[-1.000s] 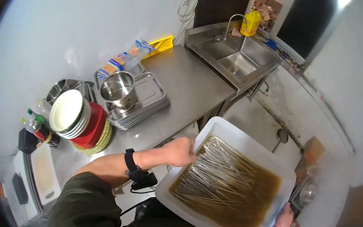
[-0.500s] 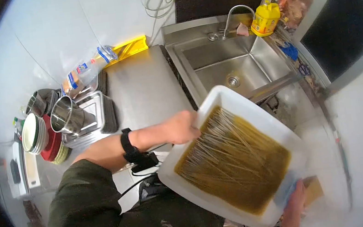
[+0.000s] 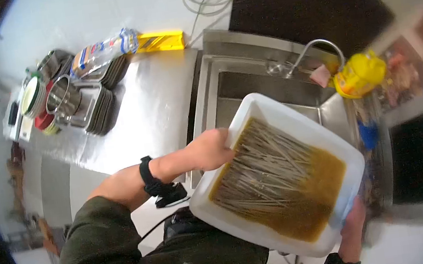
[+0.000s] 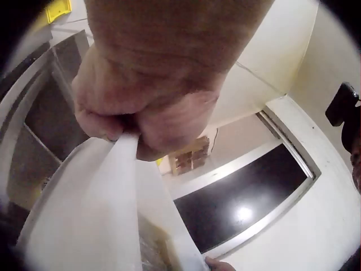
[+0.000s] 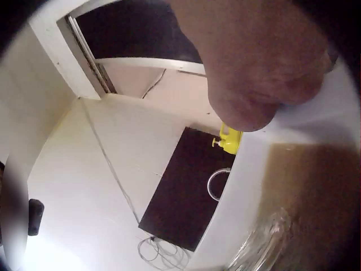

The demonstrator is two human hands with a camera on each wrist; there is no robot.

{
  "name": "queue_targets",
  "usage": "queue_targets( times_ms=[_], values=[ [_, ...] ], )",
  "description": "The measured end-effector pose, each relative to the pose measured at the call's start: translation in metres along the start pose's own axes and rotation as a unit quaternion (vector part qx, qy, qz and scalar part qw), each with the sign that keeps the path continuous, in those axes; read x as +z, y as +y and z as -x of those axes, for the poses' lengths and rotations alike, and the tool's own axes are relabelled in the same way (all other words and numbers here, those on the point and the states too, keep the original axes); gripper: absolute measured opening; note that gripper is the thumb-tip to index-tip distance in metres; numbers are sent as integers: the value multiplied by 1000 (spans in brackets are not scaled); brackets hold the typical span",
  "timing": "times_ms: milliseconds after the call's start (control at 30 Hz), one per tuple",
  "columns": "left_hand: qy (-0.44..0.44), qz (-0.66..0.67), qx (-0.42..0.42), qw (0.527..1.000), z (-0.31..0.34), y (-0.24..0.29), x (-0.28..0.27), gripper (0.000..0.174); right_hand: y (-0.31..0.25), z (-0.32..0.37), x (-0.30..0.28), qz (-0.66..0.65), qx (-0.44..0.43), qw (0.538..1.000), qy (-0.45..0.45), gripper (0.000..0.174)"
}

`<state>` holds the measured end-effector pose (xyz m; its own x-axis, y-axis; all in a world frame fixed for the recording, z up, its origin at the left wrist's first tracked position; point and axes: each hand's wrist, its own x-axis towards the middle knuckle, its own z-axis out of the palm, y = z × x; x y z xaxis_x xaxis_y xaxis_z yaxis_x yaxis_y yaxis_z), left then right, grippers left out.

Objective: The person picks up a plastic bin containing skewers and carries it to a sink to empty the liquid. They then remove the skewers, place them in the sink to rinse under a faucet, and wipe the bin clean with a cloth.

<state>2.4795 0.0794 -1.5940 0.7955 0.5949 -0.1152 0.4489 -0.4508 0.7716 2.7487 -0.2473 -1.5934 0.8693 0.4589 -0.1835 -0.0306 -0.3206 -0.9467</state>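
A white plastic tub (image 3: 353,158) holds cloudy brown liquid (image 3: 310,220) with many thin, straight greyish sticks (image 3: 265,170), like skewers, lying in it. Fingers curled over the rim, my left hand (image 3: 211,150) grips the tub's left side; the left wrist view shows this left hand (image 4: 146,107) pinching the rim closely. At the lower right corner, my right hand (image 3: 354,217) holds the opposite side, its fingers partly hidden by the tub. The right wrist view has the right hand (image 5: 265,84) wrapped at the rim. The tub hangs in front of the body, overlapping the sink (image 3: 232,86).
Behind the sink are a curved faucet (image 3: 323,43) and a yellow jug (image 3: 360,76). On the steel counter (image 3: 148,103) at left stand stacked trays (image 3: 97,110), a metal pot (image 3: 63,96), bowls (image 3: 32,97) and a plastic bag (image 3: 103,52). A dark board (image 3: 306,0) leans on the wall.
The body has turned right, so the tub has gone from beside the counter to in front of the sink, overlapping its basin. Both hands have kept hold of it.
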Motion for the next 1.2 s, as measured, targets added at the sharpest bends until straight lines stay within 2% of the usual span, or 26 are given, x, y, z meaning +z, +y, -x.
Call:
queue_targets(
  times_ms=[33, 100, 133, 167, 233, 367, 467, 567, 633, 700, 833, 867, 967, 1033, 1100, 1167, 1200],
  values=[
    [2, 4, -24, 1000, -6, 3, 8, 25, -5, -21, 1, 14, -27, 999, -22, 43],
    [36, -26, -66, 997, -29, 8, 13, 25, 20, -93, -18, -34, 70, 997, 0, 48],
    [48, -29, -57, 997, -39, 8, 17, 26, 23, -120, -20, -51, 94, 994, -8, 48],
    [53, -31, -68, 996, -49, 8, 21, 26, 29, -140, -21, -50, 97, 994, -19, 48],
    [41, -35, -129, 990, -66, 13, 23, 29, 17, -177, -13, 35, 104, 993, -38, 46],
    [53, -38, -198, 978, -94, 25, 33, 29, 37, -258, 3, -49, 68, 988, -127, 47],
    [80, -69, -234, 966, -120, 14, 44, 23, 49, -306, 24, -6, 112, 987, -115, 48],
    [69, -49, -301, 950, -143, 8, 51, 26, 60, -345, 44, 30, 88, 981, -168, 49],
    [68, -54, -323, 943, -155, 1, 60, 26, 74, -366, 53, 44, 131, 978, -159, 49],
    [68, -63, -341, 936, -167, -11, 66, 27, 79, -377, 63, 34, 138, 974, -175, 49],
    [51, -54, -332, 940, -185, -41, 82, 30, 99, -396, 77, -18, 184, 958, -221, 52],
    [40, -58, -321, 945, -191, -49, 86, 32, 108, -399, 79, -15, 190, 956, -222, 52],
    [43, -72, -361, 929, -203, -74, 107, 33, 134, -412, 91, 20, 209, 949, -234, 52],
    [39, -82, -382, 920, -211, -92, 122, 31, 153, -423, 96, 34, 221, 950, -216, 52],
    [31, -66, -364, 929, -215, -108, 136, 30, 183, -439, 100, 61, 228, 950, -202, 51],
    [21, -54, -385, 921, -221, -122, 149, 31, 203, -446, 103, 77, 266, 944, -179, 53],
    [-8, -82, -372, 924, -224, -141, 159, 32, 210, -449, 106, 80, 272, 942, -182, 53]
  ],
)
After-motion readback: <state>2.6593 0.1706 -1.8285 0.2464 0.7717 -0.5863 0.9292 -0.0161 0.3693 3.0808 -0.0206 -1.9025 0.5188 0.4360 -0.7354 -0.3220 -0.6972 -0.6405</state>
